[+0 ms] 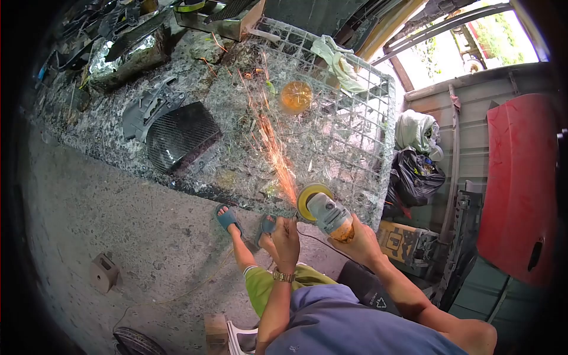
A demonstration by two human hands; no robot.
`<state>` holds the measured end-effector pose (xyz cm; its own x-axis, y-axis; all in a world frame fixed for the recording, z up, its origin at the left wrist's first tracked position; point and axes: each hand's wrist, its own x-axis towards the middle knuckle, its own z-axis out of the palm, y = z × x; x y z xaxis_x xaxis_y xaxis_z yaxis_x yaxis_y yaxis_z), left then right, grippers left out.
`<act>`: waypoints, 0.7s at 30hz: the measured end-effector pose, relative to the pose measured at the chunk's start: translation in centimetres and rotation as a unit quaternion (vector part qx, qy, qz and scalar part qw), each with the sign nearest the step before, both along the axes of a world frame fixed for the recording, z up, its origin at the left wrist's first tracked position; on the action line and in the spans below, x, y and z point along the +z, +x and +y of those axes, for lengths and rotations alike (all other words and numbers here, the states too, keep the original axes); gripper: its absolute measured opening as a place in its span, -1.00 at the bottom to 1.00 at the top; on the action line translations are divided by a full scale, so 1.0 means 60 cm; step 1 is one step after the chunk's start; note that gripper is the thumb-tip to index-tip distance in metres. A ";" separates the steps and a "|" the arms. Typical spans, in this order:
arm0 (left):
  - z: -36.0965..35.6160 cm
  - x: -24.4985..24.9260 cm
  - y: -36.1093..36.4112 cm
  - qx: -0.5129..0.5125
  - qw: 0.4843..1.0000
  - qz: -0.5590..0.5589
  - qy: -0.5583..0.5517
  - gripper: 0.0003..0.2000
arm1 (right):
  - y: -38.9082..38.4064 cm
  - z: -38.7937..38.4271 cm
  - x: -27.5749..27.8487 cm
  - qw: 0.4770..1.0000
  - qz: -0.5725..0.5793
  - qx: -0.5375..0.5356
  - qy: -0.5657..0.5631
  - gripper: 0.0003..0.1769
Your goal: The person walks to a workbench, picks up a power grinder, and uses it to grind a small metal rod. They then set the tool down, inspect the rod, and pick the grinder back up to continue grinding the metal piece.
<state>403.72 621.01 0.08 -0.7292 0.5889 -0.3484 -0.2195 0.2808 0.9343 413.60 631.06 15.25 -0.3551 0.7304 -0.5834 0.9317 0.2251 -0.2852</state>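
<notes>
My right hand (358, 241) is wrapped round the body of an angle grinder (332, 218) with a yellow-rimmed disc (309, 201). Orange sparks (275, 155) stream from the disc's left edge, up and away over the worktop. Just left of the disc, my left hand (286, 241), with a watch (284, 276) at the wrist, is closed in a pinch. A small dark tip shows between its fingertips and the disc edge; the rest of the piece is hidden. A power cord (322, 241) runs below the grinder.
On the speckled worktop (236, 171) lie a black carbon-patterned part (182, 135), a grey bracket (152, 107) and a round amber container (296, 97). A wire grid (373, 109) with a pale cloth (338, 62) covers its right side. A red panel (516, 189) stands far right.
</notes>
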 end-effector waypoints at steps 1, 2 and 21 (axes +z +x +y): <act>0.000 0.001 -0.001 -0.003 1.000 -0.002 -0.005 -0.70 | 0.000 0.000 0.000 1.000 -0.003 0.000 0.001 -0.37; 0.000 0.003 -0.001 -0.003 1.000 -0.002 -0.005 -0.70 | -0.001 0.001 0.001 1.000 -0.003 0.000 0.001 -0.37; 0.004 0.005 0.002 0.011 1.000 0.007 -0.015 -0.72 | -0.005 0.000 0.005 1.000 0.007 -0.001 0.008 -0.35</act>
